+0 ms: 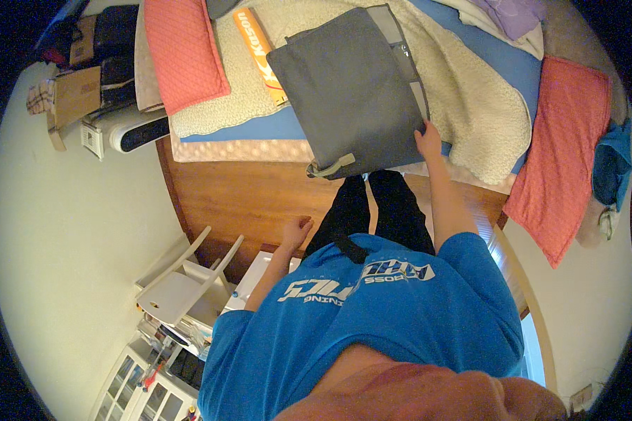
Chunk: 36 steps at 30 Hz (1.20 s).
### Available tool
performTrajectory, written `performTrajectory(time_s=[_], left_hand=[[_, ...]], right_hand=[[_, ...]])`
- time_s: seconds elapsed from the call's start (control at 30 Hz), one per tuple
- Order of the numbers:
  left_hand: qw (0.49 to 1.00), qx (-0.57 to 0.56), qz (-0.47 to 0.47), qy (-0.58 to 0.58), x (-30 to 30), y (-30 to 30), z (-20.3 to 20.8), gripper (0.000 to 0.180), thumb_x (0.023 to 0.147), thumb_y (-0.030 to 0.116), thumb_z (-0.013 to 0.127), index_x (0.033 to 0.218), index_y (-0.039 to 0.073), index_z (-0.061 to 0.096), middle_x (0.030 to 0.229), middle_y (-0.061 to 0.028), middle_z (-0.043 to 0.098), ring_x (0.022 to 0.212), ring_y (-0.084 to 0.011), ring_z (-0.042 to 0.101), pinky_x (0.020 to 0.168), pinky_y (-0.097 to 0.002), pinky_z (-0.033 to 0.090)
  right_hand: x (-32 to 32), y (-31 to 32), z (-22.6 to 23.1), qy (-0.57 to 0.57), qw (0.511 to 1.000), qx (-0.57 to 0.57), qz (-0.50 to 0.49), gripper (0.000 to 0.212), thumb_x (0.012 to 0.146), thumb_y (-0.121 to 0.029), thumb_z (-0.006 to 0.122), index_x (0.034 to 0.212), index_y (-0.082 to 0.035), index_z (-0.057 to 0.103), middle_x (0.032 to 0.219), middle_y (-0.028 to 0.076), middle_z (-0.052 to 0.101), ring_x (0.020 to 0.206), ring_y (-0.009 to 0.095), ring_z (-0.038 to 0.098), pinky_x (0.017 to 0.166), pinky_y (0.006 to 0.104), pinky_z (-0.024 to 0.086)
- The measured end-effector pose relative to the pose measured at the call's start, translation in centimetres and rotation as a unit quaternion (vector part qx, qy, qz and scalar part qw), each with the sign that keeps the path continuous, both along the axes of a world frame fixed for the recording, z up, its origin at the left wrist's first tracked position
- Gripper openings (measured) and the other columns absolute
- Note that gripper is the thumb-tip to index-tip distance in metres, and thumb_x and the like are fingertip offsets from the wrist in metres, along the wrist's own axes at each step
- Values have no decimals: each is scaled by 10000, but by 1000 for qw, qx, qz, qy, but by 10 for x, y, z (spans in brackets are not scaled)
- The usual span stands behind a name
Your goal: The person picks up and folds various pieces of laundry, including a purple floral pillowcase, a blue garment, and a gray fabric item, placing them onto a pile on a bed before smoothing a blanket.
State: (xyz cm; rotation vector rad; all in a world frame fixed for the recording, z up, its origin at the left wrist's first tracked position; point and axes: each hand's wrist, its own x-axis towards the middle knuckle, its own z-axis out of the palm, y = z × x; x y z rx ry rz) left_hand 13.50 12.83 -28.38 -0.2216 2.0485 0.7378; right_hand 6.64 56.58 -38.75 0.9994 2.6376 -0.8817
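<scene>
A large dark grey fabric storage bag (351,91), folded flat, lies partly on the bed and overhangs its near edge. It has a light grey strap handle (333,166) at its near left corner and lighter panels along its right side. My right hand (429,140) grips the bag by its right edge near the lower corner, fingers closed on the fabric. My left hand (298,231) hangs over the floor, apart from the bag, its fingers loosely curled with nothing visible in them. An orange and white box (258,52) lies just left of the bag.
The bed carries a cream fleecy blanket (477,112) over blue bedding (253,128). Pink quilted covers (182,52) lie at the left, and another pink cover (565,147) hangs at the right. A white chair (179,295) stands lower left. Cardboard boxes (77,95) are stacked against the left wall.
</scene>
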Motion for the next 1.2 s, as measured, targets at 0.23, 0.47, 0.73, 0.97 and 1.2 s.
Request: performTrajectory(time_s=[0.23, 0.47, 0.73, 0.97, 1.2], left_hand=[[995, 62, 52, -53, 5, 38, -6, 304, 795, 212, 527, 1011, -2, 510, 934, -124, 572, 858, -202, 544, 760, -280, 428], [997, 53, 44, -46, 7, 52, -3, 284, 784, 216, 518, 974, 6, 527, 848, -147, 586, 800, -221, 564, 701, -304, 445], [998, 34, 34, -28, 21, 46, -22, 290, 774, 234, 531, 958, 10, 536, 854, -159, 586, 787, -234, 567, 706, -304, 445], [995, 62, 72, -37, 8, 60, -28, 357, 789, 273, 514, 1036, 17, 482, 877, -143, 569, 809, -224, 547, 714, -307, 438], [921, 55, 360, -143, -36, 82, -18, 703, 740, 478, 498, 1248, 107, 185, 1198, -134, 348, 979, -254, 446, 711, -396, 411]], right_hand=[[-26, 17, -6, 43, 997, -38, -49, 299, 679, -229, 611, 880, -12, 560, 774, 149, 587, 730, 276, 564, 668, 334, 436], [23, 41, -28, 85, 989, 1, -120, 281, 682, -257, 621, 817, -16, 569, 698, 117, 583, 653, 236, 561, 619, 321, 434], [51, 26, -21, -7, 999, 0, -46, 520, 669, -401, 621, 917, 43, 514, 867, 219, 560, 804, 331, 543, 716, 360, 426], [55, -6, 10, -83, 991, -91, 53, 566, 697, -464, 558, 981, 20, 485, 914, 228, 549, 859, 378, 515, 742, 407, 412], [91, -25, 47, -28, 904, -411, -115, 438, 760, -313, 551, 1060, -5, 470, 968, 148, 553, 856, 273, 544, 750, 357, 424]])
